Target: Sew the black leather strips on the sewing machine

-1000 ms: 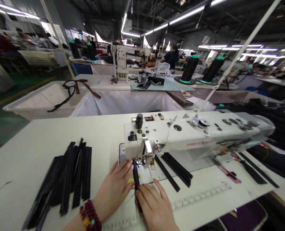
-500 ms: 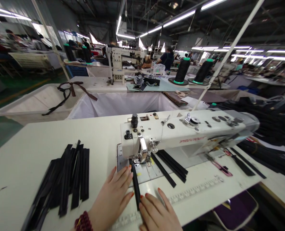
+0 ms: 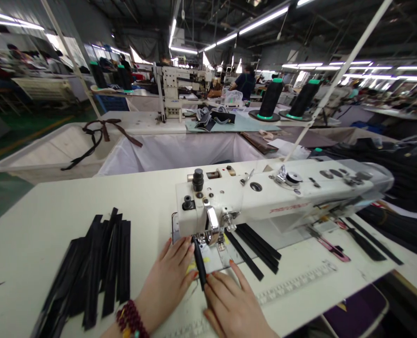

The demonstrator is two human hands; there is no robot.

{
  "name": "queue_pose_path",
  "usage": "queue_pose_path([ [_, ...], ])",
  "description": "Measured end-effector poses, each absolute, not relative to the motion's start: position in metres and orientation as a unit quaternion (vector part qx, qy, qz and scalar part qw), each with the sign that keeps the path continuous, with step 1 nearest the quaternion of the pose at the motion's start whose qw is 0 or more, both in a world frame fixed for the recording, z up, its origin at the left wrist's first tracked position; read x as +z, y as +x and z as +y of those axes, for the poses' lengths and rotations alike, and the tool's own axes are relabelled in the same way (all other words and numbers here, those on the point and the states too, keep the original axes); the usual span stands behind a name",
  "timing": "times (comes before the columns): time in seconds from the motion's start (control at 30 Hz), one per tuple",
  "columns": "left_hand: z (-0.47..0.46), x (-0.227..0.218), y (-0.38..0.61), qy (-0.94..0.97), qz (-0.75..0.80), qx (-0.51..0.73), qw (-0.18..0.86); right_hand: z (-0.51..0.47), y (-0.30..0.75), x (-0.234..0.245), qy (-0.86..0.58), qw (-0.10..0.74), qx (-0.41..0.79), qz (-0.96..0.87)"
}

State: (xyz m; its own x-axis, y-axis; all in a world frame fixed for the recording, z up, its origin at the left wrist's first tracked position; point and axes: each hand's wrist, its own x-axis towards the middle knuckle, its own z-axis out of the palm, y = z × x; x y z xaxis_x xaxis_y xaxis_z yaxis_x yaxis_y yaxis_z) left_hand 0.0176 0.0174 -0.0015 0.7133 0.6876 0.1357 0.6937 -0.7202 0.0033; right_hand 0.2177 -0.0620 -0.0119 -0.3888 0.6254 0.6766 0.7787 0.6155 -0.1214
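A narrow black strip (image 3: 199, 263) runs from under the presser foot of the white sewing machine (image 3: 229, 197) toward me. My left hand (image 3: 171, 277) lies flat on the left of the strip, fingers stretched out, fingertips at its edge close to the presser foot. My right hand (image 3: 229, 300) has its fingers closed on the near end of the strip; its thumb is partly hidden. To the left lies a loose pile of black strips (image 3: 92, 267). Several sewn-looking strips (image 3: 258, 246) rest behind the needle area, on the right.
A ruler scale (image 3: 296, 281) runs along the table's front. Pink-handled snips (image 3: 330, 246) and another black piece (image 3: 366, 244) lie to the right. Behind the table are a white bin (image 3: 53, 155), thread cones (image 3: 270, 101) and another sewing machine (image 3: 171, 91). Dark goods are heaped at far right.
The strip has moved farther under the presser foot, so its near end is closer to the machine. My right hand has moved forward with it; my left hand stays beside it.
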Motion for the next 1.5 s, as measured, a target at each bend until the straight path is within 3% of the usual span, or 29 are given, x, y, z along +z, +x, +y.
queue_pose_path([
  [0.57,0.028,-0.017,0.018,-0.914,-0.377,-0.145,0.027,-0.021,0.213,-0.006,-0.453,0.25,-0.095,-0.85],
  [0.9,0.03,-0.011,0.02,-0.92,-0.373,-0.121,-0.004,0.002,0.205,-0.01,-0.493,0.17,-0.103,-0.847],
  [1.2,0.027,-0.006,0.024,-0.917,-0.385,-0.106,0.009,-0.019,0.21,-0.006,-0.496,0.201,-0.103,-0.838],
  [1.4,0.026,-0.007,0.026,-0.909,-0.405,-0.096,0.0,-0.071,0.229,-0.008,-0.465,0.33,-0.082,-0.817],
  [1.5,0.025,-0.003,0.027,-0.906,-0.414,-0.085,-0.008,-0.08,0.233,-0.009,-0.459,0.342,-0.093,-0.815],
])
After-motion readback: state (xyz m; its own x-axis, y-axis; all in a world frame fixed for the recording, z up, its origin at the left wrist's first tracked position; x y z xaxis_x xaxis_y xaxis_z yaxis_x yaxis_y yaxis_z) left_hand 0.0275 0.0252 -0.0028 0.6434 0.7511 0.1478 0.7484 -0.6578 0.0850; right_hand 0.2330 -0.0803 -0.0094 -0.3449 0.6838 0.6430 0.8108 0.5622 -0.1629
